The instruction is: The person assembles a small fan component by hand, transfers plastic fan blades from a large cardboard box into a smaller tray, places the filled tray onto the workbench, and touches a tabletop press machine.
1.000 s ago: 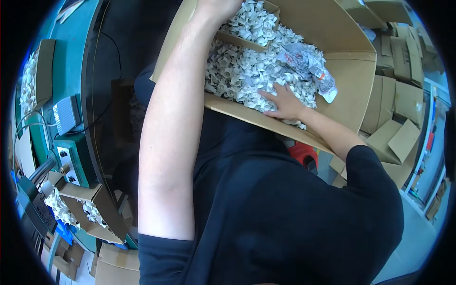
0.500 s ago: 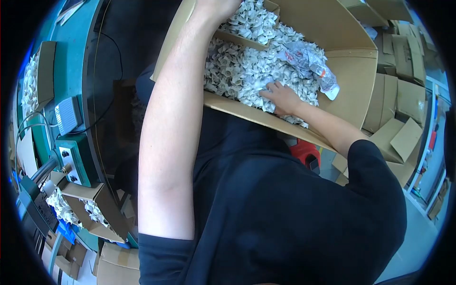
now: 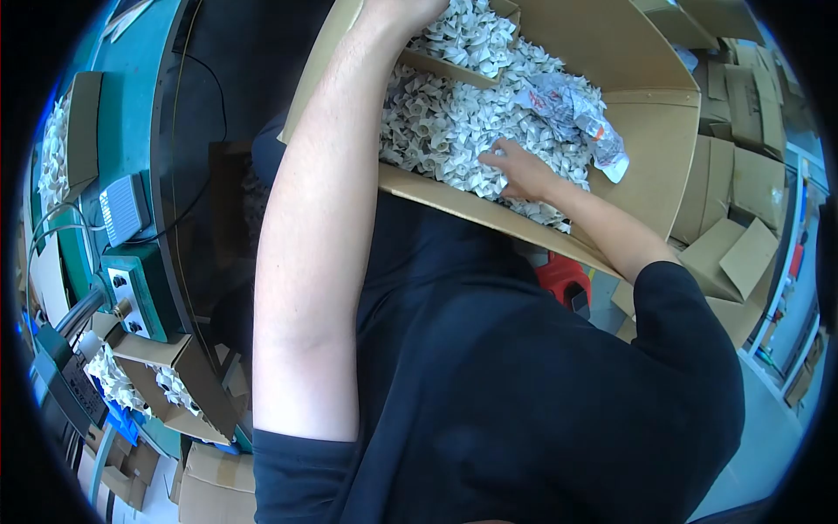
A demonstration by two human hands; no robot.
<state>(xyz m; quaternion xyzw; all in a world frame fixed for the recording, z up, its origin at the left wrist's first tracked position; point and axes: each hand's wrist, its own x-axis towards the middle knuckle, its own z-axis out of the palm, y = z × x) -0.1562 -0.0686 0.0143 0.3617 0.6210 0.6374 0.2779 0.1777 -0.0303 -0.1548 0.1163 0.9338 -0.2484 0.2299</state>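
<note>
Black shirt [image 3: 524,410]: It was nearest, and two bare arms came out of its short sleeves.
Red thing [image 3: 552,276]: It peeked out just below the near wall of the big brown box [image 3: 650,166].
Right hand [image 3: 521,172]: It was inside the big box, close to the near wall, with its fingers bent down at the white bits [image 3: 445,122]. I could not tell if it had any pinched.
White bits: Lots of little curly ones lay in a heap in the big box. They were under the right hand and went on past its fingertips, to the left and farther off. The heap followed the near wall on a slant.
Plastic bag [image 3: 563,109]: Crumpled, with red print, it lay on the heap, beyond the right hand.
Small box [image 3: 449,70]: It sat inside the big box and had more white bits in it. The left hand [image 3: 415,10] was nearer to it.
Left hand: The top edge cut it off, so I could not tell if it gripped anything.
Bench [image 3: 127,96]: Blue-green, it stood off to the left.
Cartons [image 3: 755,188]: They were piled far off on the right.
</note>
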